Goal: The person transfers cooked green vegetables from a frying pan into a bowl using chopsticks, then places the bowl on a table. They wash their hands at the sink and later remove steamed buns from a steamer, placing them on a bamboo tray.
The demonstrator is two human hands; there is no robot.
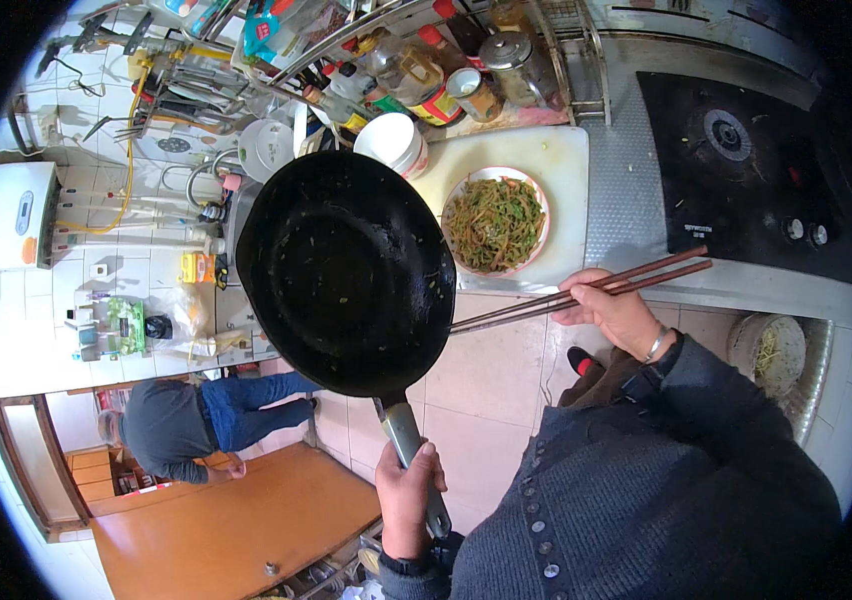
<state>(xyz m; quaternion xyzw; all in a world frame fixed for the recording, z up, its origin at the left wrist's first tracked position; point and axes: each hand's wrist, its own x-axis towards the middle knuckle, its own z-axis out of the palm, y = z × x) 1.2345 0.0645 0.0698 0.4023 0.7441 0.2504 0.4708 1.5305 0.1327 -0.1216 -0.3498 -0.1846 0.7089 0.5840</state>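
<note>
My left hand (409, 491) grips the grey handle of a black frying pan (343, 277), raised above the floor. The inside of the pan is tilted into view, with a few small food bits stuck to it. My right hand (609, 307) holds a pair of brown chopsticks (523, 311). Their thin ends reach the pan's rim; I cannot tell whether they touch it. Close by on the counter, a white red-rimmed plate (546, 225) bears a heap of stir-fried green and brown strips (497, 223). Under it lies a white cutting board (572, 157).
A black gas hob (756, 180) is set into the steel counter (621, 187). White bowls (392, 142) stand before several sauce bottles (407, 71). A bin (767, 360) holding scraps is on the floor at right. Another person (170, 431) stands by an orange-brown door (246, 517).
</note>
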